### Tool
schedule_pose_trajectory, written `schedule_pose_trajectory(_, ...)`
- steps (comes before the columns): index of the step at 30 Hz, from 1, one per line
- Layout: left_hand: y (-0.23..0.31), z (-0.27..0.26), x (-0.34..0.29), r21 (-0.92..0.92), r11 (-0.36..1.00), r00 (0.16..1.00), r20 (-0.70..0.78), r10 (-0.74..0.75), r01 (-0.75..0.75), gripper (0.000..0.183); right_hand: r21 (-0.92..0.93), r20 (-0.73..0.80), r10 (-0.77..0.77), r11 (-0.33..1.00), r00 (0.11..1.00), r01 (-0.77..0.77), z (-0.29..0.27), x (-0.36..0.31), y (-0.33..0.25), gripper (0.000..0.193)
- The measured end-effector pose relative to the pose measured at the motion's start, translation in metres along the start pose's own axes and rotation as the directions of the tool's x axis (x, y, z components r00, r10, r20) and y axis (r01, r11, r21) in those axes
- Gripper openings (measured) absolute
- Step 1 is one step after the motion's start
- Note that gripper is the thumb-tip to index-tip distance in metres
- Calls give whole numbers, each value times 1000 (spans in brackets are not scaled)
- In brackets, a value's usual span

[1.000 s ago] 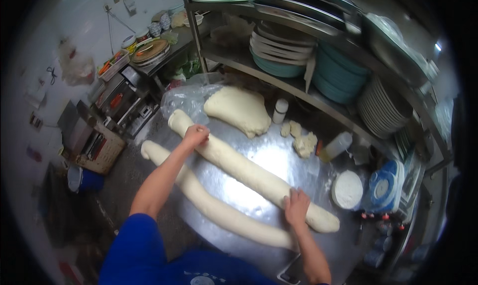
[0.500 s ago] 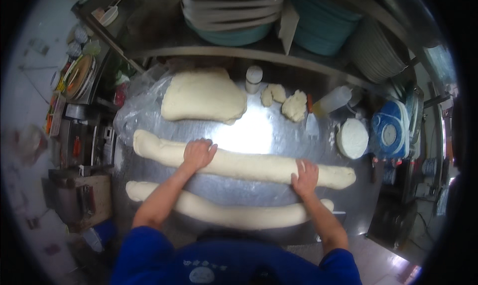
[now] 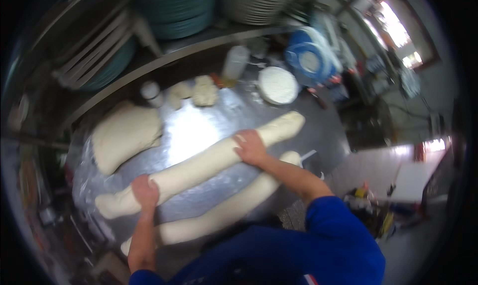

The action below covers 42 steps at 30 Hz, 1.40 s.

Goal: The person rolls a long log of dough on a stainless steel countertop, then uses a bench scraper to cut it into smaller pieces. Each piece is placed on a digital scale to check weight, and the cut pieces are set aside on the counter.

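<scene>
A long, pale dough roll (image 3: 199, 171) lies slantwise across the metal worktop, its right end farther off than its left. My left hand (image 3: 145, 191) is wrapped over it near its left end. Farther along, toward the right end, my right hand (image 3: 250, 146) grips the same roll from above, fingers over its far side. Parallel to it and closer to my body is a second dough roll (image 3: 214, 219), partly hidden beneath my forearms. A big slab of dough (image 3: 125, 135) rests at the back left on clear plastic.
Behind the rolls are a shaker (image 3: 151, 93), dough scraps (image 3: 204, 92), a squeeze bottle (image 3: 235, 63) and a round white container of flour (image 3: 278, 85). A blue dial scale (image 3: 308, 58) stands at the far right. Stacked teal plates (image 3: 174, 13) fill the shelf above.
The view has turned, so the worktop and both rolls now slant upward to the right. My left hand sits nearer the roll's left end; my right hand keeps roughly its place on it.
</scene>
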State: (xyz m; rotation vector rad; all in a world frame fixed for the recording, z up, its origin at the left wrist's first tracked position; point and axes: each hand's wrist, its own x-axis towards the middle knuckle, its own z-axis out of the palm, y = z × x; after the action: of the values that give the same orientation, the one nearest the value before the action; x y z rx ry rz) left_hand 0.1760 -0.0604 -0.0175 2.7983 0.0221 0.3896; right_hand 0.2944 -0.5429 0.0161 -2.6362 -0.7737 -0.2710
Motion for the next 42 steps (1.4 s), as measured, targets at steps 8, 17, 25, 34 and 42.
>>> schedule_pose_trajectory(8, -30, 15, -15, 1, 990, 939, 316, -137, 144, 50, 100, -70, 458, 887, 886, -451, -76, -110, -12, 58)
schedule_pose_trajectory(17, 314, 36, -85, -524, 746, 848, 520, -102, 411, 79, -262, 123, 557, 816, 821, -515, -155, -389, 107, 78)
schedule_pose_trajectory(25, 587, 115, -35, -24, 992, 807, 579, 117, -126, 107, -171, 204, 346, 934, 916, -314, -198, -372, 263, 61)
schedule_pose_trajectory(34, 607, 151, -5, 172, 976, 711, 703, -25, -135, 89, -270, 181, 606, 788, 775, -553, -169, -152, 471, 62)
schedule_pose_trajectory(42, 611, 148, 1, 85, 990, 774, 632, 37, -116, 77, -136, 258, 564, 825, 784, -549, -157, -169, 474, 52)
